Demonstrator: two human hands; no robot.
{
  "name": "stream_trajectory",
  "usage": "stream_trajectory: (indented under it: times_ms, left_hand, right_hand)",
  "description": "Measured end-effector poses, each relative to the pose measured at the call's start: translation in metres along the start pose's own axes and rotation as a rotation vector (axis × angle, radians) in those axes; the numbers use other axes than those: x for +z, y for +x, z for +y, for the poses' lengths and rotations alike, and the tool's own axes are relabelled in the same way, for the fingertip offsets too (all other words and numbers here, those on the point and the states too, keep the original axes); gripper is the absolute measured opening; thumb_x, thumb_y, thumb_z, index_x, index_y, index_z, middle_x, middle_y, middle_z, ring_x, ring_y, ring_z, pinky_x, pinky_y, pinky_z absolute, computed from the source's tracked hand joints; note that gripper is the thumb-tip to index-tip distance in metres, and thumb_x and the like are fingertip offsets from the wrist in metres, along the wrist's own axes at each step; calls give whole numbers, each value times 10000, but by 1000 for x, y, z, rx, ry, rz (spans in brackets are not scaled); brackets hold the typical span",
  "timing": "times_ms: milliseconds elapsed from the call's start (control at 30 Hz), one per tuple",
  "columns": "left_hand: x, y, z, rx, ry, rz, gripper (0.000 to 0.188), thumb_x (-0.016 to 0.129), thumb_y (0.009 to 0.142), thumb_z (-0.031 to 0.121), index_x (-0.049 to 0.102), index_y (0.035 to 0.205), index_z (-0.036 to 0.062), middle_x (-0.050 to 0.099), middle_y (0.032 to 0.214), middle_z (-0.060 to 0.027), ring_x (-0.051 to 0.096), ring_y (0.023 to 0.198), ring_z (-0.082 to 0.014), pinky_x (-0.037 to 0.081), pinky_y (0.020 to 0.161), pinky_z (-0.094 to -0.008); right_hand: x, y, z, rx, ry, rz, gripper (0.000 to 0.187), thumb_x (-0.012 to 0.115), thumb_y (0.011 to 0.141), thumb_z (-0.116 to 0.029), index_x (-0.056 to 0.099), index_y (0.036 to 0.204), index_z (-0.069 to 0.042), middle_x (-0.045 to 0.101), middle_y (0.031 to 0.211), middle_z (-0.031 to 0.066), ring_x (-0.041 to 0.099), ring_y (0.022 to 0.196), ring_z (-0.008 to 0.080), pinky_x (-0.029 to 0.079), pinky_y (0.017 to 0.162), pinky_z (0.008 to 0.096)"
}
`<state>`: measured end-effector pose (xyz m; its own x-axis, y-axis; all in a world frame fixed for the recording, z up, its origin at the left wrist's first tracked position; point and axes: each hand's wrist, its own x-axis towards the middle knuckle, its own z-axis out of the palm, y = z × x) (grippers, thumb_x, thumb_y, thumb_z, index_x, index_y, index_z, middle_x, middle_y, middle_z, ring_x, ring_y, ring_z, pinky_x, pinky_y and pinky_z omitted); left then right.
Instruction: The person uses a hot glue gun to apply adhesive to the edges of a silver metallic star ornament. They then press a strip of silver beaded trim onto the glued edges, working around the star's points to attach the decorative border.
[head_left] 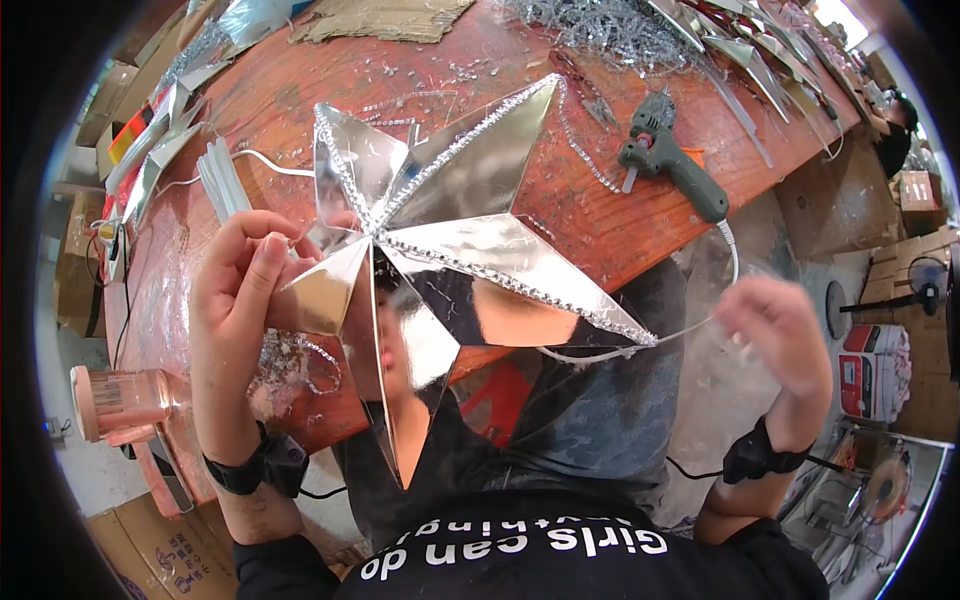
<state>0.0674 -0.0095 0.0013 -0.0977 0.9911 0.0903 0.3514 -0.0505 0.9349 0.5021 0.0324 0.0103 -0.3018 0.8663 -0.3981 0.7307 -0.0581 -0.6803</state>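
A mirror-silver star decoration (460, 190) with folded, pointed arms is held up over the table's near edge. Sparkling silver trim (500, 265) runs along the ridges of three arms; the lowest arm shows none. My left hand (245, 275) is closed on the star's left side, thumb and forefinger pressed together, the gripped edge partly hidden. To the right of the star, my right hand (770, 325) is raised, its curled fingers smeared by motion. A thin pale cord (690, 328) stretches from near the star's right tip to this hand; whether the fingers grip it is unclear.
A dark green glue gun (675, 160) lies on the red wooden table (590, 235), its white cord dropping over the edge. Clear glue sticks (222, 180) lie left. Tinsel strands (600, 35) and silver pieces (755, 70) heap at the back. A pinkish clear mug (125, 405) stands at left.
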Motion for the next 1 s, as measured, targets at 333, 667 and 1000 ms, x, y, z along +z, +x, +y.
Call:
stream_trajectory:
  times_ms: [333,667,1000]
  left_hand:
    - [-4,-5,13,-136,95,-109,167,446,979,133,565,985,16,601,837,-1,468,623,-2,349,543,-147]
    - [-4,-9,18,-107,135,-131,159,468,965,112,565,1010,-6,601,818,2,483,630,-12,382,542,-152]
    - [-3,-7,13,163,55,172,168,531,936,84,563,1088,20,570,917,-5,499,726,-35,409,649,-176]
  right_hand:
    - [12,116,5,-510,-508,670,463,644,862,-316,572,1159,32,528,1241,196,501,1141,328,400,951,391]
    - [-18,87,-40,-338,-63,776,337,652,842,-168,605,1109,30,646,1057,127,630,920,193,479,819,322]
    - [27,25,-92,-664,192,573,332,538,882,-151,551,1145,51,596,1133,217,546,1134,328,361,1050,481]
